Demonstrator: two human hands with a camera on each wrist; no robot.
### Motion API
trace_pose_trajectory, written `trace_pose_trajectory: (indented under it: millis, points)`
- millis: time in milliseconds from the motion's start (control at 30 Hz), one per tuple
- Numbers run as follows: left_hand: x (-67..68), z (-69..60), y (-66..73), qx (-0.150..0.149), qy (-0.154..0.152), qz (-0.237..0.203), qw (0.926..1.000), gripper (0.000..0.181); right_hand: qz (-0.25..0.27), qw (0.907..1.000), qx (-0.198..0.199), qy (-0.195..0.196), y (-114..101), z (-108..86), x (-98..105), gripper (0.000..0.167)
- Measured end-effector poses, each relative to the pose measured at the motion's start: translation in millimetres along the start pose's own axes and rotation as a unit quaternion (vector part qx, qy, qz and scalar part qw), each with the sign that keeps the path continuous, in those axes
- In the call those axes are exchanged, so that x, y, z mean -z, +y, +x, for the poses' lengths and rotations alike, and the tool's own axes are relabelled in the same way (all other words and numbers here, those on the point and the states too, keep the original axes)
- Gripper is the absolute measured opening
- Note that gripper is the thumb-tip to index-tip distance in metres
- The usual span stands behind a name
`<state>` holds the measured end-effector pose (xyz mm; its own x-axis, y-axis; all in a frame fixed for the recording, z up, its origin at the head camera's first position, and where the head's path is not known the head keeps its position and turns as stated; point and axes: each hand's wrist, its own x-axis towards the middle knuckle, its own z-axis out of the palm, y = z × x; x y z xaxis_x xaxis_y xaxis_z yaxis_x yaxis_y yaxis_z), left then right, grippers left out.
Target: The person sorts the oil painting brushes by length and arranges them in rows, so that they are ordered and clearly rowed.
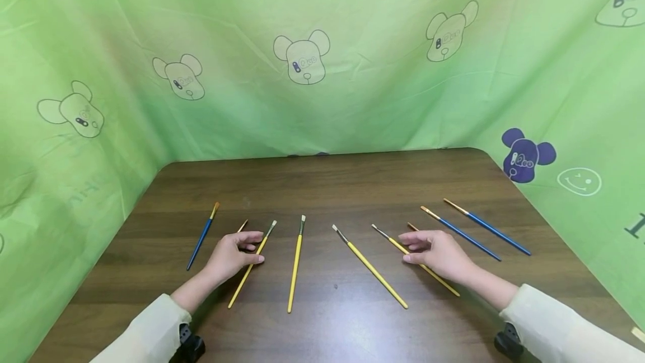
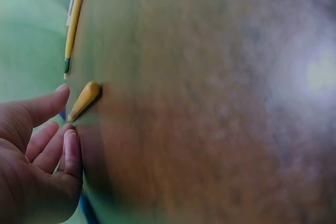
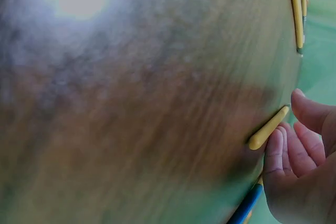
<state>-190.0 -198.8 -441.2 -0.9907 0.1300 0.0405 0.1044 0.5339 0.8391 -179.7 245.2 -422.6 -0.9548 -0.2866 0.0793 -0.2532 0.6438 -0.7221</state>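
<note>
My left hand (image 1: 233, 255) is over a yellow-handled paintbrush (image 1: 238, 294) lying on the table. Its thumb and fingers stand apart, one on each side of the handle; in the left wrist view a gap shows between the thumb and the yellow handle (image 2: 85, 100). Likewise my right hand (image 1: 440, 252) is spread around another yellow-handled paintbrush (image 1: 445, 284), thumb and fingers apart near its handle (image 3: 268, 129). Behind each hand pokes the tip of one more brush, a left tip (image 1: 243, 226) and a right tip (image 1: 412, 227); the rest of both is hidden.
Two yellow paintbrushes, one upright in view (image 1: 295, 273) and one slanted (image 1: 378, 275), lie between the hands. A blue paintbrush (image 1: 201, 240) lies at the left; two blue ones (image 1: 468, 235) (image 1: 499, 232) lie at the right. Green printed cloth (image 1: 302, 116) surrounds the wooden table (image 1: 322, 184).
</note>
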Motion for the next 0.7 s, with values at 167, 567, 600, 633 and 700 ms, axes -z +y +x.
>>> trace_pose_trajectory:
  millis: [167, 567, 600, 633, 700]
  points:
    - [-1.9, 0.1, -1.6, -0.006, 0.004, 0.014, 0.9999, 0.046, -0.003, 0.9999, -0.007, -0.007, -1.5, -1.6, -1.4, 0.037]
    - [-3.6, -1.4, 0.1, -0.019, 0.026, 0.065, 0.9974, 0.042, -0.026, 0.9996, -0.011, -0.005, -3.0, 0.4, -1.4, 0.036]
    - [-3.9, -1.6, 0.1, -0.021, 0.029, 0.067, 0.9971, 0.042, -0.027, 0.9996, -0.008, -0.007, -3.2, 0.3, -0.9, 0.036]
    - [-4.3, -1.9, 0.1, -0.022, 0.031, 0.068, 0.997, 0.042, -0.026, 0.9996, -0.011, -0.006, -3.3, 0.2, -0.9, 0.036]
    - [-4.9, -2.6, 0.0, -0.023, 0.035, 0.07, 0.9967, 0.041, -0.029, 0.9995, -0.01, -0.006, -2.8, -0.1, -0.9, 0.036]
